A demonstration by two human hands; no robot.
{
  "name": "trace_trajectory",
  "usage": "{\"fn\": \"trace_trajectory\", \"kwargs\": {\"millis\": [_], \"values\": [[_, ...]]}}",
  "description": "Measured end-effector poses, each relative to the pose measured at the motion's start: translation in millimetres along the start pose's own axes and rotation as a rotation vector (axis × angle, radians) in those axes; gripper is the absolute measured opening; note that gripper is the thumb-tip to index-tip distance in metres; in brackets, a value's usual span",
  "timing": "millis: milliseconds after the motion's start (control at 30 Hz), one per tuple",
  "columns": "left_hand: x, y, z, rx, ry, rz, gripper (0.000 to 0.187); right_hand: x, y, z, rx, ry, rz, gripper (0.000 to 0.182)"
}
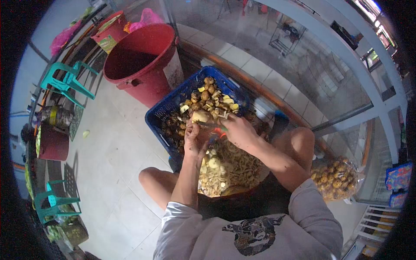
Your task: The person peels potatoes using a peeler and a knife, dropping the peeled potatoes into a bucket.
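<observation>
Pale, half-peeled tuber (200, 116) sits clamped in the curled left hand (193, 138) above the blue crate (161, 113), while the right hand (239, 131) is closed round a peeler (215, 126) whose edge meets the tuber. Risk judged: the edge works close to the left fingers, so a slip on the wet surface could nick them. Peelings could miss the tub of scraps (225, 167) below.
</observation>
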State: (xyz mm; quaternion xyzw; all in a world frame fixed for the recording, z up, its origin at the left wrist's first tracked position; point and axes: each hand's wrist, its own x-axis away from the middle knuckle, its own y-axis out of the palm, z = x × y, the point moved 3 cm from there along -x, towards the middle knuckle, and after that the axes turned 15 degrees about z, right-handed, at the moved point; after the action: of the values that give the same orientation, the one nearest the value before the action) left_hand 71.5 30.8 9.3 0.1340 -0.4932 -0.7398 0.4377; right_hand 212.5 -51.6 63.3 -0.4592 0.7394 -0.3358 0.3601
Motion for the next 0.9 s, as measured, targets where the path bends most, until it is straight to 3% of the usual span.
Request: {"fn": "trace_trajectory", "kwargs": {"millis": [100, 200, 267, 400, 567, 700, 767, 800, 900], "values": [[-1.6, -6.5, -5.1, -0.012, -0.017, 0.064, 0.056, -0.5, 5.8, 3.6, 0.027, -0.056, 0.038, 0.028], [-1.8, 4.2, -1.6, -0.067, 0.088, 0.051, 0.058, -3.5, 8.9, 9.1, 0.037, 0.042, -0.053, 0.026], [-0.1, 5.0, 5.4, -0.225, 0.206, 0.119, 0.059, -3.7, 8.7, 10.6, 0.006, 0.041, 0.041, 0.023], [0.6, 15.1, 12.7, -0.328, 0.362, 0.086, 0.059, -3.3, 8.7, 8.5, -0.024, 0.093, 0.011, 0.022], [0.2, 15.1, 10.9, -0.389, 0.461, 0.033, 0.057, -6.9, 2.8, -5.4, -0.117, -0.02, 0.116, 0.017], [9.9, 20.0, 12.1, -0.385, 0.433, 0.02, 0.057, -9.9, -2.1, -1.9, -0.071, 0.003, 0.089, 0.011], [9.4, 23.4, 12.9, -0.286, 0.244, -0.046, 0.06, -22.5, 12.5, 27.5, 0.054, 0.286, -0.209, 0.009], [6.4, 20.6, 9.8, -0.206, 0.208, -0.093, 0.062, -22.7, 25.6, 38.8, 0.236, 0.07, -0.281, 0.019], [6.7, 18.5, 14.9, -0.019, 0.122, -0.107, 0.068, -22.7, -1.9, 9.6, 0.009, 0.196, -0.176, 0.025]]}}
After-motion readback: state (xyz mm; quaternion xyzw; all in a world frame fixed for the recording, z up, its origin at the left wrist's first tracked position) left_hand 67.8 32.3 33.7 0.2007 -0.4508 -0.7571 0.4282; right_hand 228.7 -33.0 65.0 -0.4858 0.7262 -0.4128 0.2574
